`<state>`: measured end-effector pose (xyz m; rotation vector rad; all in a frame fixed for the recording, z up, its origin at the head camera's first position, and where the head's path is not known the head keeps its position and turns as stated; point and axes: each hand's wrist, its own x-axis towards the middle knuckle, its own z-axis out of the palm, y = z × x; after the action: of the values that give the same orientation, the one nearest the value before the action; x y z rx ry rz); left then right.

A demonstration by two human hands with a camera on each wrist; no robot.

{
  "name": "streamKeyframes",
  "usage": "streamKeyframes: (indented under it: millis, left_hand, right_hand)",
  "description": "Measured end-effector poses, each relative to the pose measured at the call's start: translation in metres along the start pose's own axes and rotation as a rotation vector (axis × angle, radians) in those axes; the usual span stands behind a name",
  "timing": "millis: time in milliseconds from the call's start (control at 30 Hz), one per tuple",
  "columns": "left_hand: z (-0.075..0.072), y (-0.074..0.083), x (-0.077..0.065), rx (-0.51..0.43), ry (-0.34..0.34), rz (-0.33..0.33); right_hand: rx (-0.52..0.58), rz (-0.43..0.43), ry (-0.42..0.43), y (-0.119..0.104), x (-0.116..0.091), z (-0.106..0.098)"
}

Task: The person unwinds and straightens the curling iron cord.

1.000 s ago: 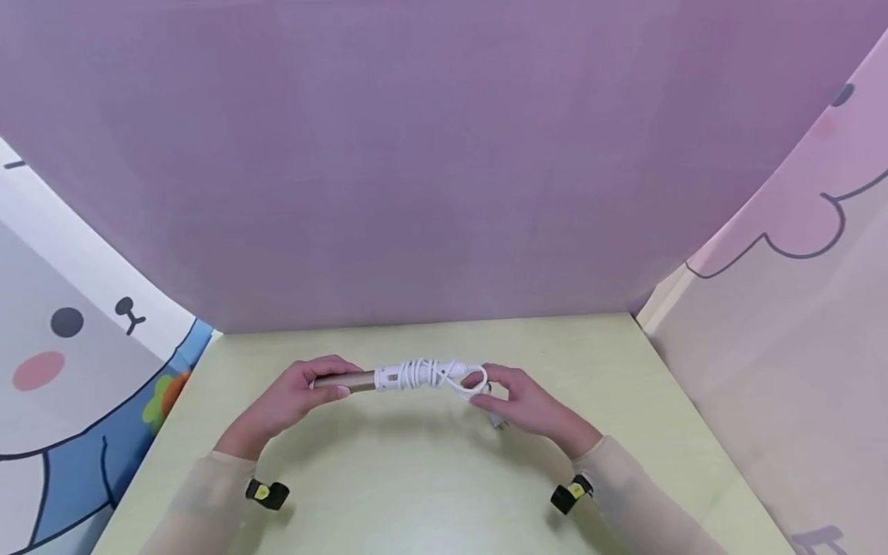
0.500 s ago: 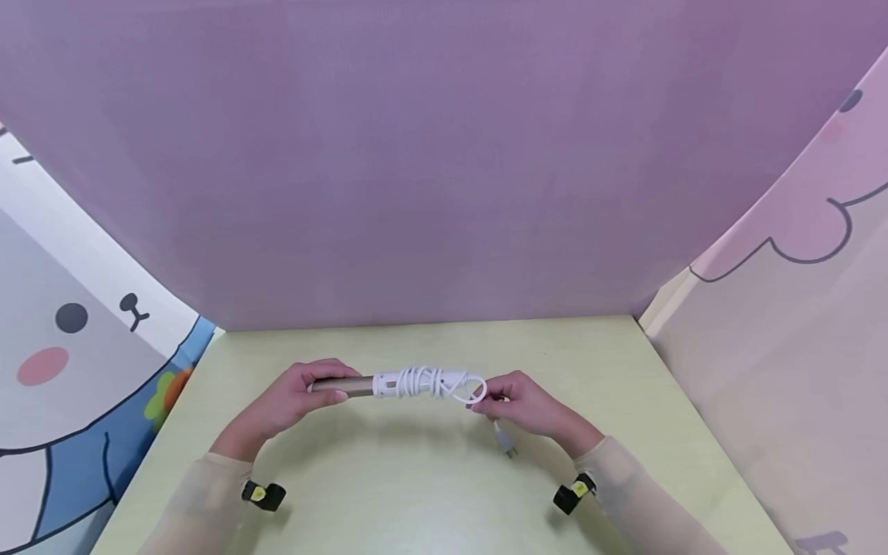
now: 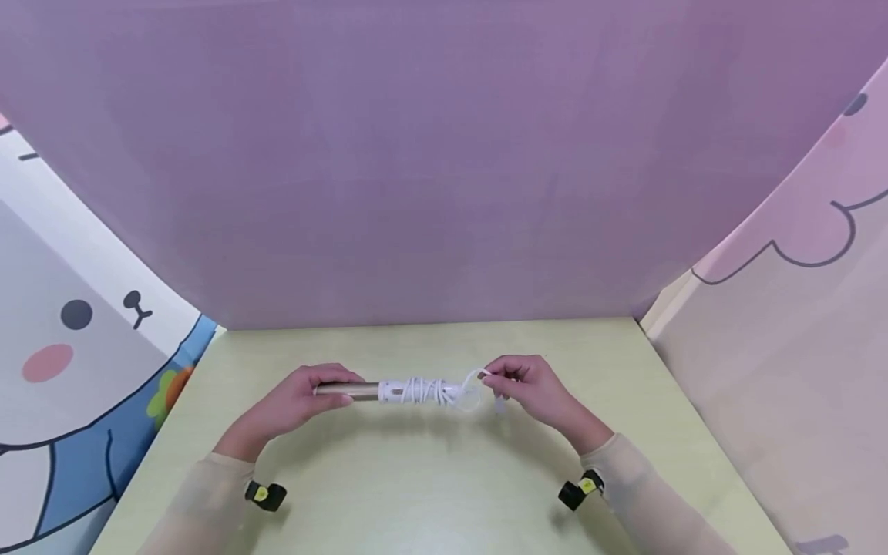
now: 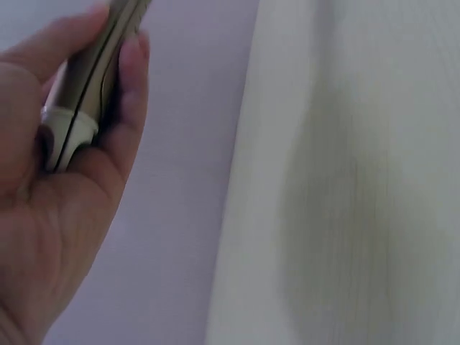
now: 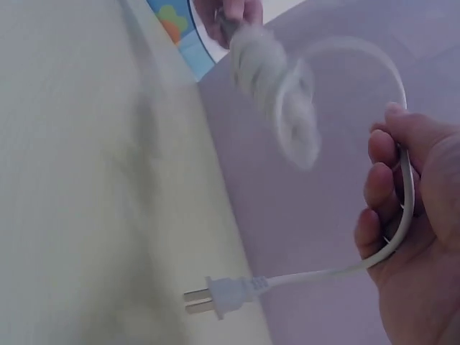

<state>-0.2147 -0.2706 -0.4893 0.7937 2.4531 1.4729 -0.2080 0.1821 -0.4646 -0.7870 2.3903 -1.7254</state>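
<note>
My left hand [image 3: 291, 401] grips a hair straightener [image 3: 364, 391] by its gold-brown barrel, holding it level above the table. In the left wrist view the barrel [image 4: 90, 75] shows a lengthwise seam and a pale end cap, with fingers and thumb around it. Several turns of white power cord [image 3: 423, 391] wrap the white handle. With thumb and fingers, my right hand [image 3: 537, 389] pinches a loose length of that cord just off the handle's end. Below that hand, a two-pin plug [image 5: 231, 293] dangles in the right wrist view, the cord curving through the curled fingers.
The pale wooden table [image 3: 430, 478] lies under both hands. A purple panel [image 3: 444, 169] rises at its back edge. Cartoon-printed panels flank it, one on the left [image 3: 104, 339] and one on the right [image 3: 784, 362].
The right hand has shifted from the cord loop by the handle's end to a raised pinch, drawing the loose cord up and right. The plug has swung. The left hand keeps its grip.
</note>
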Motion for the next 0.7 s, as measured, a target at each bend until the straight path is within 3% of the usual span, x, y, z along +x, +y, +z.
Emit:
streamKeyframes:
  millis: [167, 267, 400, 600, 700]
  left_hand:
    - [0.001, 0.003, 0.004, 0.056, 0.164, -0.044]
    - [-0.004, 0.006, 0.002, 0.031, 0.207, -0.073]
    - [-0.012, 0.013, -0.006, -0.047, 0.139, -0.035]
    - [-0.015, 0.015, -0.013, -0.096, -0.058, 0.033]
    - [-0.011, 0.010, -0.011, -0.049, -0.084, 0.019]
  right_hand:
    - [-0.036, -0.016, -0.082, -0.011, -0.004, 0.008]
    - [-0.064, 0.025, -0.175, -0.009, -0.006, 0.017]
    - [-0.109, 0.096, -0.147, 0.002, -0.004, 0.020]
    - [-0.091, 0.103, 0.120, 0.011, 0.009, 0.005]
    - [-0.046, 0.057, 0.209, 0.005, 0.012, -0.002]
